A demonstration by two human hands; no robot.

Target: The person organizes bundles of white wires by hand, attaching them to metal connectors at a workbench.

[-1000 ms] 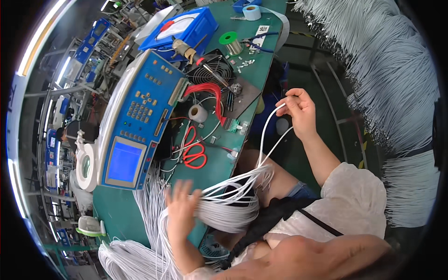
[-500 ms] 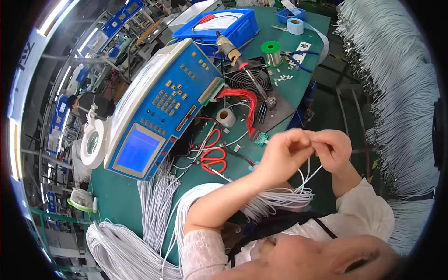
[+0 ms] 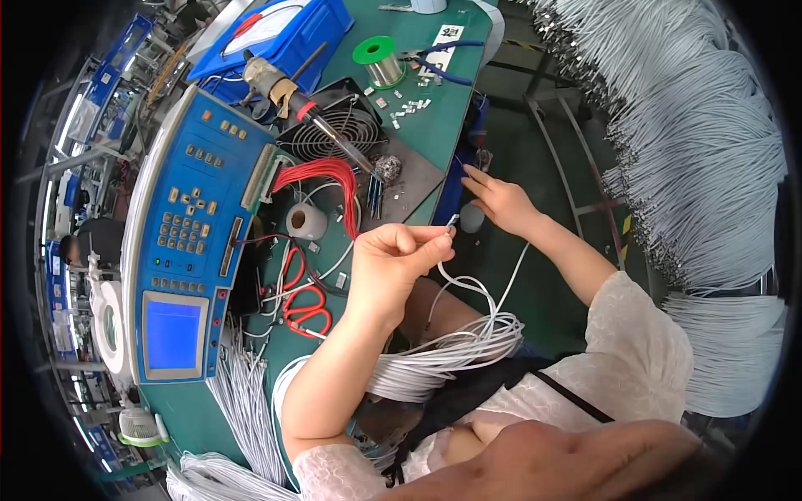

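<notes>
My left hand (image 3: pixel 388 271) is raised over the front of the bench. Its thumb and forefinger pinch a white cable (image 3: pixel 451 271) close to its end, where a small connector tip sticks out. The cable runs down to a thick bundle of white cables (image 3: pixel 468 342) lying across my lap. My right hand (image 3: pixel 505 204) is stretched out past the bench's right edge with its fingers extended. Its fingertips are beside a dark blue bin or cloth (image 3: pixel 451 188), partly hidden under the edge. No object shows in that hand.
A blue tester (image 3: pixel 192 225) with a screen stands at left, red wires leading from it. Red-handled scissors (image 3: pixel 307 313), a white roll (image 3: pixel 307 221), a soldering iron (image 3: pixel 322 121), a fan (image 3: pixel 334 125), a solder spool (image 3: pixel 380 63) and blue-handled pliers (image 3: pixel 447 71) lie about. Grey cables (image 3: pixel 693 150) hang at right.
My hands have come apart. The left keeps the cable end and has moved left; the right has let go and reached out to the bench's right edge. The view has shifted right.
</notes>
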